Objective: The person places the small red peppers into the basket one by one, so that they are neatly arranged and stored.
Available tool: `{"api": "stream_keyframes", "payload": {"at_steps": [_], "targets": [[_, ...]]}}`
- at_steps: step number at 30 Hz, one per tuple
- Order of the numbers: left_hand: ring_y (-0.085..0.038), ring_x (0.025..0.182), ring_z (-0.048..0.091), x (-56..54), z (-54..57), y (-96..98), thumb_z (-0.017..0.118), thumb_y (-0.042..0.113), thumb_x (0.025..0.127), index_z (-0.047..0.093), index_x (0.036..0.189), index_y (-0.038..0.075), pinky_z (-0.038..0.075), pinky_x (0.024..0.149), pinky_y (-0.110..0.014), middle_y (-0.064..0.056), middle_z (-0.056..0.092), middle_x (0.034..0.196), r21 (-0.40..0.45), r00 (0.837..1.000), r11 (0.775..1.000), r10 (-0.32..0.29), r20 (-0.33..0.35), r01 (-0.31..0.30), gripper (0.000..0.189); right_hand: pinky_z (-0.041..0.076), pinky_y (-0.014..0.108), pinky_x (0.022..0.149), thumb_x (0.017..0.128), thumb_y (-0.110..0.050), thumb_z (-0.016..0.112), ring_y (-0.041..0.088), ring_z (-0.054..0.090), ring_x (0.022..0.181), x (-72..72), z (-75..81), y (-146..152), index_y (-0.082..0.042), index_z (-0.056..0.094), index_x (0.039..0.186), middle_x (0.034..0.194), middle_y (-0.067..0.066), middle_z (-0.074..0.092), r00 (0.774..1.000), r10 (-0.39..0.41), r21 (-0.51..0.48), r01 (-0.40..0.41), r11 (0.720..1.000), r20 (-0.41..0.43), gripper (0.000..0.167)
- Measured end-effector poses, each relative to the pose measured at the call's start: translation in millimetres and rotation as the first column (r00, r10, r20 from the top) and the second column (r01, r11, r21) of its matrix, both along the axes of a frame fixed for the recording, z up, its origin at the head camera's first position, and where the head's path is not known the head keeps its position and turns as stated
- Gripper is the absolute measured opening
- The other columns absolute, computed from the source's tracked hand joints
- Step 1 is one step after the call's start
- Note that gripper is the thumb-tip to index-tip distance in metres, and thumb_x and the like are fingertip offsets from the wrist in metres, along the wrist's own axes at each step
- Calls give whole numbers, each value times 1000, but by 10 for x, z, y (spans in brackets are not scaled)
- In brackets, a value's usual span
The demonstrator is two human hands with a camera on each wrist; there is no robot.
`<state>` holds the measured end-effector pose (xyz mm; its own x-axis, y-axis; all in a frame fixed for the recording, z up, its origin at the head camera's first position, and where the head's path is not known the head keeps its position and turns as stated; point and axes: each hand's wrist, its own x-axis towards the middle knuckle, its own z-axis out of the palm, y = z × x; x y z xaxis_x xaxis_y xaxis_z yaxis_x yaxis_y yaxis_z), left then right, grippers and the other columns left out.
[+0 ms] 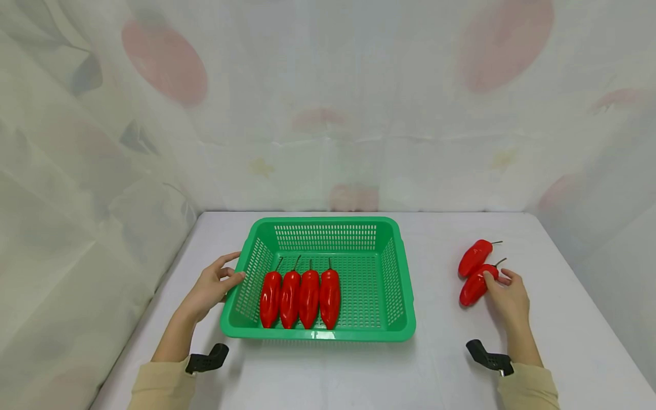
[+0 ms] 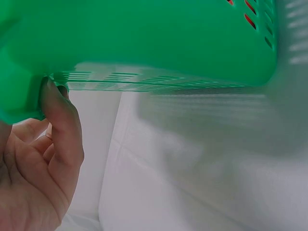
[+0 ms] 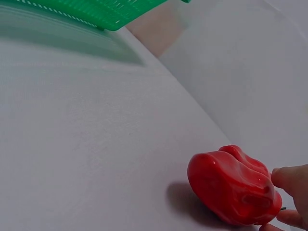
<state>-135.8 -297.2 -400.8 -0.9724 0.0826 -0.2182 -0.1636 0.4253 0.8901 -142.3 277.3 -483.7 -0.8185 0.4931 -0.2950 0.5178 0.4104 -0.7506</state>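
Red, glossy pepper (image 1: pixel 472 291), one: in the right grip (image 1: pixel 512 302), at or just above the worktop (image 1: pixel 359 376), right of the basket; contact underneath uncertain. Right grip: nearly closed, thumb and fingers pinching the stem end. Handling, judged by look: light, stiff, probably moulded, hardly fragile; smooth skin may slip. Best hold: across the thick body, not by the thin stem. Right forearm: reaching forward, wrist low, hand angled inward. Second pepper (image 1: pixel 474 257): directly beyond, touching or nearly so. Basket (image 1: pixel 318 335), green, perforated: mid-worktop, well apart from the right grip. Left grip (image 1: pixel 207 287): closed on the basket's left rim, forearm slanting inward. Four peppers (image 1: pixel 309 299): side by side in the basket, mostly its left half, stems pointing away.
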Motion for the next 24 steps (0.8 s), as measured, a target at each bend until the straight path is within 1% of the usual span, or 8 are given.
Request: {"api": "stream_keyframes", "payload": {"at_steps": [3,7,16,19,24], "targets": [[-28,72,65,28,78,46,55,12,92,25,143,6,57,62,-40,-22,52,91,-1,1000,1000,-1,3,1,59,37,55,98,92,-45,41,46,33,122,-14,0,-2,3,18,143,135,31,34,1000,14,29,-14,999,4,74],[-29,73,65,43,121,72,55,12,92,25,143,5,57,62,-40,-22,52,91,0,1000,1000,-3,5,3,59,37,56,98,92,-42,42,47,34,120,-30,3,-18,6,21,141,132,33,35,1000,29,70,-30,997,8,72],[-28,73,65,39,98,60,55,12,92,24,143,6,57,62,-40,-22,52,91,-1,1000,1000,1,7,-1,59,38,56,96,91,-44,43,47,34,118,-44,-27,-31,11,25,138,129,34,36,998,64,118,-64,991,7,75],[-28,73,65,41,96,60,55,12,92,24,143,6,57,62,-40,-22,52,92,-4,1000,1000,3,9,-3,59,38,57,96,91,-44,43,47,34,118,-44,-27,-28,12,24,138,129,34,36,998,63,118,-64,991,10,75],[-28,72,65,44,98,63,55,12,92,24,143,5,57,62,-39,-21,52,91,-8,1000,1000,2,5,-2,59,39,57,95,92,-43,43,47,34,118,-29,-11,-24,8,21,140,131,33,35,999,40,91,-41,995,11,74]]}}
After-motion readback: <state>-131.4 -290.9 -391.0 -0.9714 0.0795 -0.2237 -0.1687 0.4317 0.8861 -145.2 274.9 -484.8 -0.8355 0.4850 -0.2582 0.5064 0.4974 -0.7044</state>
